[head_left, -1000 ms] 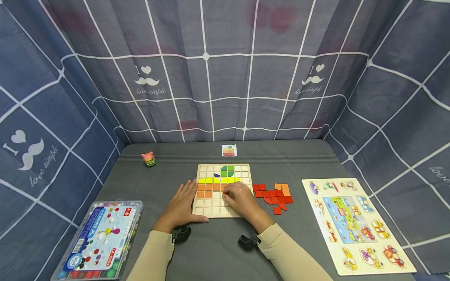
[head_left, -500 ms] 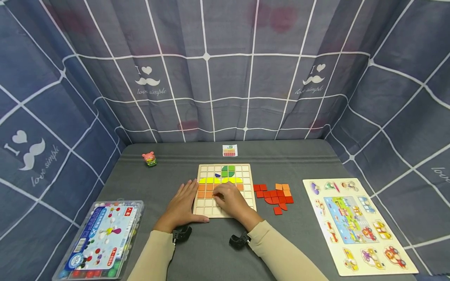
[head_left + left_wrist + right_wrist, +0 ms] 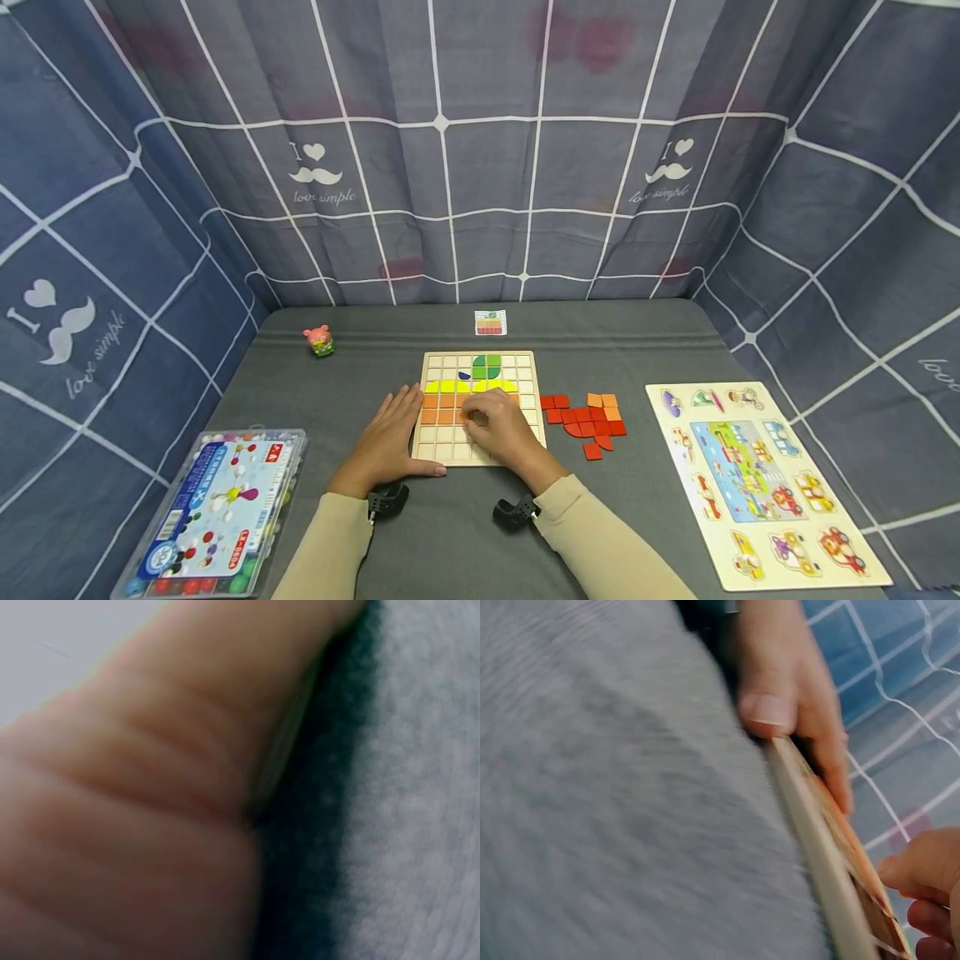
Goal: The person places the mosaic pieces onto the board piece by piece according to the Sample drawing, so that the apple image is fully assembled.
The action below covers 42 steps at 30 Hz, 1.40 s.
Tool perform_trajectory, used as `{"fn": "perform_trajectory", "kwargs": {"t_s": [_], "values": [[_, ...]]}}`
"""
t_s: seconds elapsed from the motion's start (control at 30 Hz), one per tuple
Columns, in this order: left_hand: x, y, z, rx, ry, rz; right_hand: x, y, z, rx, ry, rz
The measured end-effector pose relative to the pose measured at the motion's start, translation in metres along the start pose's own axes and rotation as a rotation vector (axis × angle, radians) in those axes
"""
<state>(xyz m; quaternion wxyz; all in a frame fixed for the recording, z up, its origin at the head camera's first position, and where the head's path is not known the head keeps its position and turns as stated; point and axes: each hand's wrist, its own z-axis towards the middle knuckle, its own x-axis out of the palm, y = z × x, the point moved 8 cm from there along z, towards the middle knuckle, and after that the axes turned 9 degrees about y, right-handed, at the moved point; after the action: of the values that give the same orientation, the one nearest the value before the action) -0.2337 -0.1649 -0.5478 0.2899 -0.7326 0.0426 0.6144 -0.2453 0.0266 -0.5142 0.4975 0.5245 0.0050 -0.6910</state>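
Left hand (image 3: pixel 385 437) spread against the left edge of the board (image 3: pixel 446 452): if it lifts, the board could slide; curled right hand (image 3: pixel 504 428), grip unclear, might dislodge orange tiles (image 3: pixel 446 417)

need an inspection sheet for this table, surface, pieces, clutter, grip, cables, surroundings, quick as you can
Surface: grey cloth, flat around the work
Job's things: grid board partly filled, nearest rows bare where visible; loose red tiles and orange tiles right of it; small card beyond it
Clutter: pig figure, clear case, picture board
Grip: left hand rests at the grid board's left edge; right hand bent over its orange row, hold unclear
Cables: nothing clearly seen
Surroundings: gridded curtain, faint reddish patches
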Motion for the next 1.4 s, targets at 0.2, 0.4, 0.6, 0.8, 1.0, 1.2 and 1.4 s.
{"fn": "perform_trajectory", "kwargs": {"t_s": [0.2, 0.4, 0.6, 0.8, 1.0, 1.2, 1.4], "values": [[0.003, 0.001, 0.001, -0.010, 0.015, -0.002, -0.036, -0.023, -0.020, -0.029, -0.144, 0.000], [0.003, 0.002, 0.001, -0.019, 0.009, 0.004, -0.076, -0.067, -0.050, 0.142, -0.195, -0.036], [0.005, 0.003, 0.001, -0.034, 0.020, 0.015, -0.116, -0.102, -0.081, 0.256, -0.250, -0.095], [0.005, 0.004, 0.002, -0.038, 0.014, 0.012, -0.139, -0.122, -0.102, 0.316, -0.257, -0.158], [0.003, 0.003, 0.002, -0.008, -0.013, -0.002, -0.145, -0.129, -0.110, 0.407, -0.187, -0.129], [0.003, 0.003, 0.002, 0.008, -0.031, -0.012, -0.144, -0.131, -0.108, 0.467, -0.144, -0.138], [0.002, 0.002, 0.001, -0.004, -0.022, -0.023, -0.143, -0.128, -0.103, 0.416, -0.137, -0.196]]}}
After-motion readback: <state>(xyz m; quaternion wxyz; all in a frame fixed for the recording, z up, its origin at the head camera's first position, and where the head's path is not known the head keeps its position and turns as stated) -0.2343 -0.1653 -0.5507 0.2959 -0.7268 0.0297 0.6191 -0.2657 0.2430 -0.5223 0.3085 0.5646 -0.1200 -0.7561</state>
